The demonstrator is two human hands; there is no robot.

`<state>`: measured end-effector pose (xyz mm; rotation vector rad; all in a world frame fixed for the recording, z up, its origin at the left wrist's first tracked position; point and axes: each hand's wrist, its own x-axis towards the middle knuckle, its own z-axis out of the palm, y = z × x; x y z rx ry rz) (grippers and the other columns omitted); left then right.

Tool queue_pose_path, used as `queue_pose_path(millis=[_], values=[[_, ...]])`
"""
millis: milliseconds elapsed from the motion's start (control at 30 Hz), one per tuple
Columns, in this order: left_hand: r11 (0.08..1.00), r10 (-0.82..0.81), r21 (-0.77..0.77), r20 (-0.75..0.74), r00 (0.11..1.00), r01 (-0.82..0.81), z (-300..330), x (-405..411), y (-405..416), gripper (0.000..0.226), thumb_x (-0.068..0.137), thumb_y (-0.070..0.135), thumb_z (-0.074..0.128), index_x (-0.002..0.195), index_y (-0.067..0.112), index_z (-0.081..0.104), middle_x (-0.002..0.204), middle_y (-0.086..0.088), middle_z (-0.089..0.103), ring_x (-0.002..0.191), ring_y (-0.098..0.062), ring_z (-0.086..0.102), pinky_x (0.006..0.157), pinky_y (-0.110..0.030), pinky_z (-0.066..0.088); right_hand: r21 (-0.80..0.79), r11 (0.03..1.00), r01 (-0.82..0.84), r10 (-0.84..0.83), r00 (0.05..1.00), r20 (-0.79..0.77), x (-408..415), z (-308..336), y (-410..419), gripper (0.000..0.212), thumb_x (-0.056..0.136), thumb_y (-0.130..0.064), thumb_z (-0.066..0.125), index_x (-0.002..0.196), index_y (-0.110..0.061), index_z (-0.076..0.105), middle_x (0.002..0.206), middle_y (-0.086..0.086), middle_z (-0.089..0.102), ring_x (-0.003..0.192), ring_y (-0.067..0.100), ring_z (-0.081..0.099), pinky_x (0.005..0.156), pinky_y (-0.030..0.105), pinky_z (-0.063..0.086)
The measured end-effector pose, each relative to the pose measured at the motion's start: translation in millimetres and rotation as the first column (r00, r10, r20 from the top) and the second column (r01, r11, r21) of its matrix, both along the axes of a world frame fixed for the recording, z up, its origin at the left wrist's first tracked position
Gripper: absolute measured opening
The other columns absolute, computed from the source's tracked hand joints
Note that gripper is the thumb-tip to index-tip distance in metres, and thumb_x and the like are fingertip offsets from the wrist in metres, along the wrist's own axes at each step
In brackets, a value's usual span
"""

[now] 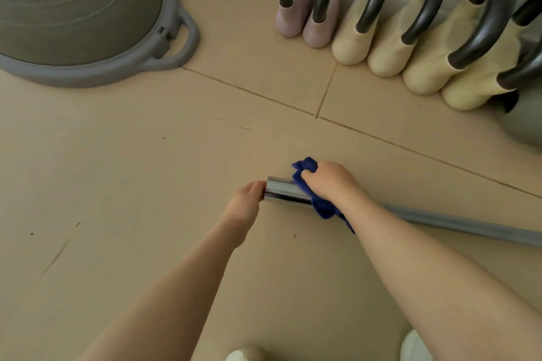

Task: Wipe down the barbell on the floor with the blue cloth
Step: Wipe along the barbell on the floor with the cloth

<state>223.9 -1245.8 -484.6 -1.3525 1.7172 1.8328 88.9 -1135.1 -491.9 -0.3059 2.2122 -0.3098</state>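
The barbell [457, 224] lies on the beige floor, running from the middle of the view to the right edge; its shaft is grey and its near end is a shiny chrome sleeve [281, 192]. My right hand [331, 182] grips the blue cloth [319, 205] wrapped around the sleeve. Bunched cloth sticks out above and below the hand. My left hand [249, 199] holds the very end of the chrome sleeve with curled fingers.
A grey balance dome [88, 17] sits at the upper left. Several kettlebells [390, 29] with dark handles, pink and cream, line the wall at the upper right. Floor tile seams [316, 114] cross the middle. Two shoe tips [413, 346] show at the bottom.
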Motion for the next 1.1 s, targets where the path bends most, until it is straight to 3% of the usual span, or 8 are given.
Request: queue_pose_path(millis=[167,333,500,733,800,867,933,1100], values=[[0.97,-0.056,-0.23,0.082,0.995,0.073,-10.4,-6.4,2.4,0.024,0.091,0.01,0.044,0.104,0.014,0.064,0.083,-0.005,0.062,0.065,-0.016,0.049,0.059,-0.026,0.041,-0.317,0.939,-0.133,0.129,0.991,-0.033,10.9,-3.6,21.1,0.023,0.091,-0.033,0.047,0.106,-0.019,0.057,0.107,0.002,0.061,0.098,0.024,0.057,0.079,0.032,0.042],[0.969,0.027,-0.248,0.064,0.998,-0.01,-15.7,-4.5,2.2,0.016,0.089,0.007,0.051,0.094,0.012,0.066,0.074,0.0,0.059,0.06,-0.015,0.047,0.054,-0.024,0.039,0.178,0.983,-0.055,0.086,0.981,-0.172,-30.1,-3.8,54.1,0.037,0.093,-0.04,0.032,0.084,-0.015,0.057,0.094,0.012,0.062,0.086,0.029,0.057,0.079,0.033,0.04],[0.982,0.064,-0.182,0.053,0.997,-0.053,-15.2,-2.6,-1.4,0.014,0.087,0.004,0.054,0.085,0.011,0.066,0.072,-0.003,0.057,0.069,-0.019,0.051,0.065,-0.03,0.045,0.102,0.976,0.195,-0.134,0.893,-0.429,6.8,0.0,53.2,0.039,0.093,-0.039,0.034,0.099,-0.007,0.055,0.099,0.014,0.066,0.092,0.033,0.062,0.086,0.039,0.042],[0.99,0.08,-0.123,0.137,0.987,-0.063,-18.8,-6.1,-8.2,0.029,0.084,-0.001,0.045,0.066,0.017,0.06,0.077,-0.01,0.058,0.075,-0.022,0.048,0.069,-0.032,0.04,-0.292,0.884,-0.364,0.225,0.88,-0.418,80.0,-11.7,-15.9,0.031,0.084,-0.018,0.059,0.11,-0.001,0.057,0.116,0.015,0.058,0.11,0.034,0.051,0.095,0.041,0.041],[0.994,0.093,-0.074,0.13,0.987,-0.084,-20.7,-4.2,-9.1,0.029,0.086,-0.001,0.044,0.068,0.016,0.06,0.079,-0.01,0.058,0.076,-0.022,0.047,0.071,-0.03,0.039,-0.262,0.838,-0.478,0.273,0.784,-0.558,82.9,-16.1,-12.0,0.035,0.073,-0.005,0.064,0.108,0.0,0.059,0.114,0.018,0.06,0.107,0.039,0.056,0.095,0.045,0.043],[0.996,0.07,-0.068,0.08,0.994,-0.064,-18.4,-2.3,-7.4,0.018,0.089,0.004,0.05,0.082,0.012,0.065,0.078,-0.007,0.061,0.072,-0.019,0.052,0.066,-0.024,0.043,-0.033,0.789,-0.613,0.38,0.53,-0.758,75.6,-16.2,6.5,0.033,0.072,-0.005,0.053,0.104,-0.008,0.063,0.113,0.016,0.064,0.109,0.035,0.06,0.1,0.048,0.04],[0.994,0.075,-0.089,0.047,0.996,-0.071,-15.7,-3.6,-6.5,0.011,0.089,0.008,0.053,0.089,0.01,0.065,0.076,-0.004,0.06,0.069,-0.016,0.052,0.06,-0.022,0.043,0.118,0.847,-0.519,0.395,0.465,-0.792,71.7,-16.5,31.7,0.035,0.076,-0.008,0.042,0.104,-0.013,0.063,0.113,0.012,0.065,0.112,0.031,0.06,0.107,0.048,0.03],[0.993,0.087,-0.087,0.079,0.993,-0.08,-19.3,-18.1,-12.1,0.017,0.088,0.005,0.051,0.074,0.012,0.058,0.071,-0.002,0.054,0.066,-0.017,0.051,0.06,-0.024,0.045,0.088,0.983,-0.16,0.172,0.643,-0.746,85.0,-20.1,39.8,0.04,0.067,0.002,0.064,0.104,-0.007,0.053,0.109,0.016,0.062,0.104,0.039,0.058,0.09,0.051,0.048]])
